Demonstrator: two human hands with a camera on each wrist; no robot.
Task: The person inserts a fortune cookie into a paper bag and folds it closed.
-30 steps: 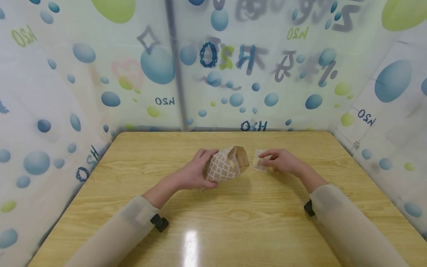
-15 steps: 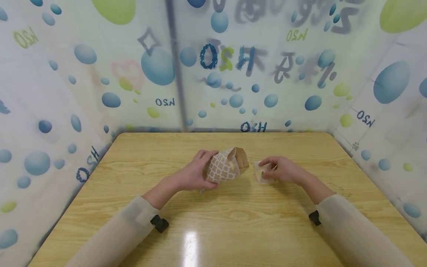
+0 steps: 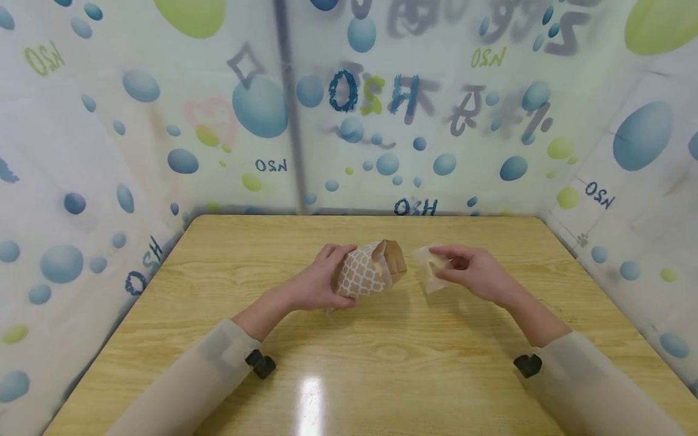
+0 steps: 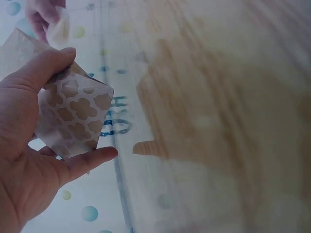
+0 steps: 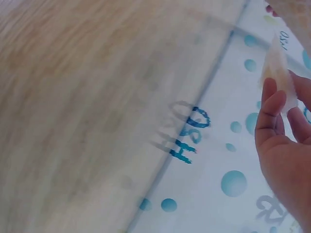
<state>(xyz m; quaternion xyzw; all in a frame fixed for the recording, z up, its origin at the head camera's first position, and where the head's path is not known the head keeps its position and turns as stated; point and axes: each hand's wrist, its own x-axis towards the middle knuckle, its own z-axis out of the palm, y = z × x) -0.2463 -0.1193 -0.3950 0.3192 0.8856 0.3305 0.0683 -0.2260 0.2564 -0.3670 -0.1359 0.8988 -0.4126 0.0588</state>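
Note:
My left hand (image 3: 322, 283) grips a brown paper bag (image 3: 361, 271) with a white lattice pattern, thumb on the near side and fingers over the far side. The bag lies tipped sideways, its unfolded mouth facing right. In the left wrist view the patterned bottom of the bag (image 4: 80, 109) shows beside the thumb and fingers. Just right of the mouth, my right hand (image 3: 480, 275) pinches a small translucent packet (image 3: 425, 261) between thumb and fingers. Something pale shows through the packet (image 5: 277, 63) in the right wrist view. The inside of the bag is mostly hidden.
Both hands work over a wooden table (image 3: 371, 375) with a light reflection near its front. A pale curtain (image 3: 338, 175) with blue and green bubbles and lettering stands behind the table and along both sides.
My right hand first drew the packet slightly nearer to me, then shifted right and turned, with the packet now tilted. The left hand and the bag have stayed in place.

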